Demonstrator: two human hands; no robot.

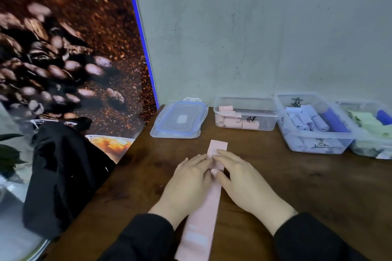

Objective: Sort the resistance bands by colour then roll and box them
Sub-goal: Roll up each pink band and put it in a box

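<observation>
Far left: a coffee-bean poster (63,48) leans against the wall, and a black cloth (61,176) hangs off the edge of the wooden table (307,186).

Next, at the back of the table, a clear lid with blue seal (180,121) lies flat, apart from the boxes.

Centre: the pink band (206,207) lies flat on the table, running lengthwise from your chest out toward the lid, far end (218,146) poking out past your fingertips. Your left hand (186,182) is on the band's left edge, fingers gently bent and pointed inward, tips meeting over the strip. Your right hand (244,182) mirrors it on the right edge, fingers laid across the band's top, thumb tucked low against the strip. Both sets of fingertips come together on the band near its far end; the strip passes under and between the hands. It looks like a pinch on a small fold there, but the blur stops you from telling how tight.

Right of that, along the wall: a clear box with pink rolls (244,116), then a purple-roll box (314,127) with handwriting on its side, then a box of green rolls (373,131) cut by the frame edge, touching the purple one.
</observation>
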